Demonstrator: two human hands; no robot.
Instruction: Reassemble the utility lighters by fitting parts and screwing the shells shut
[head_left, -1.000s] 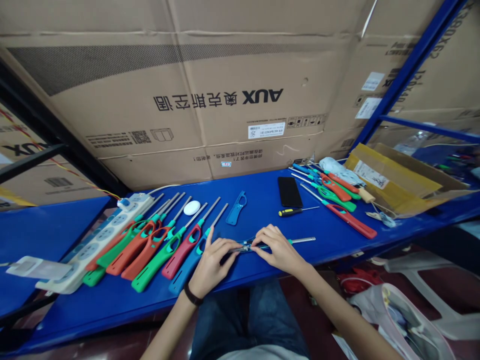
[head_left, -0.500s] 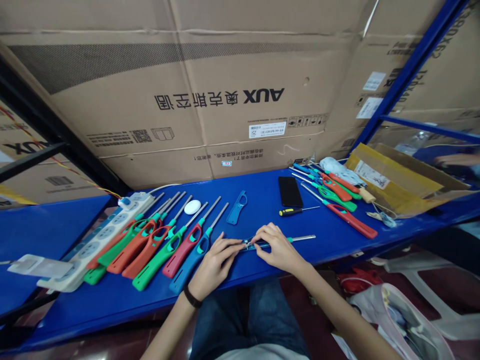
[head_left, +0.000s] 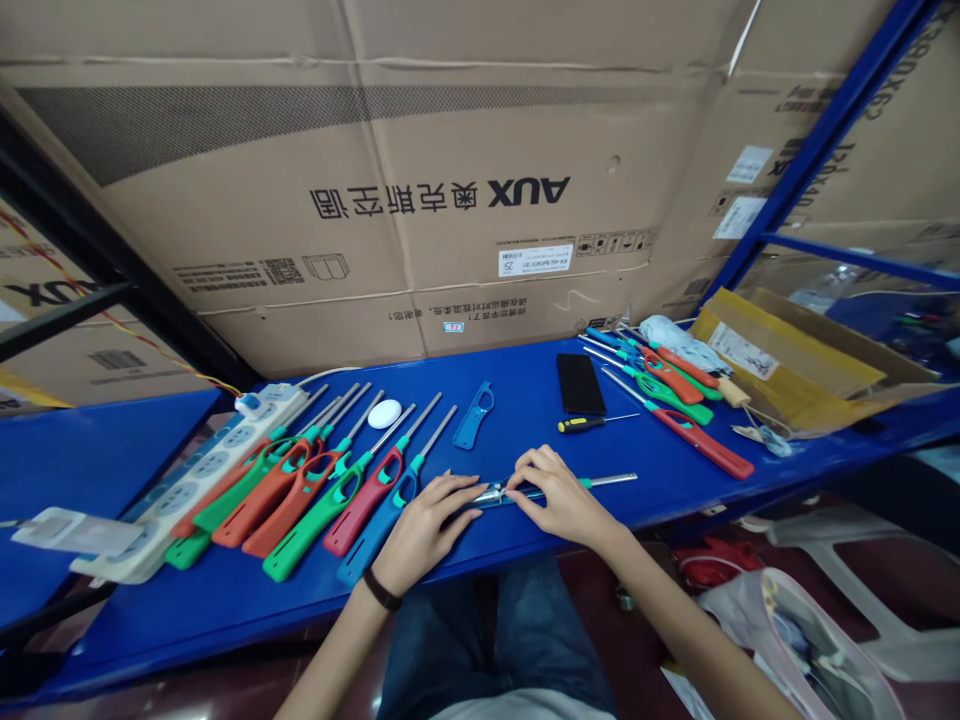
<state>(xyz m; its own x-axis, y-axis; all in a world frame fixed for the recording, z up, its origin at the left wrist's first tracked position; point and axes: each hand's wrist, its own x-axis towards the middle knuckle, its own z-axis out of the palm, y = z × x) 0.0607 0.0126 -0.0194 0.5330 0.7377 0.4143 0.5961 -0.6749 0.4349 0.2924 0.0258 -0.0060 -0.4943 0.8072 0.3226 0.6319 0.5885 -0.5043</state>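
Observation:
An opened long-nozzle lighter [head_left: 600, 482] lies along the front of the blue shelf [head_left: 525, 410], its metal tube pointing right. My left hand [head_left: 427, 525] has its fingers curled onto the lighter's handle end. My right hand [head_left: 559, 495] pinches the small metal parts at the lighter's middle. A loose blue handle shell [head_left: 474, 416] lies just behind my hands. Left of my left hand lies a row of finished lighters [head_left: 330, 480] in green, orange, red and blue.
A white power strip [head_left: 202, 480] and a white oval object [head_left: 384, 414] lie at the left. A black phone [head_left: 580, 383], a yellow-handled screwdriver [head_left: 592, 423], more lighters [head_left: 675, 400] and an open cardboard box [head_left: 795, 360] are at the right. Large cartons stand behind.
My left hand's fingers have spread slightly along the lighter's handle end; my right hand has stayed pinched on its middle. The lighter has barely shifted.

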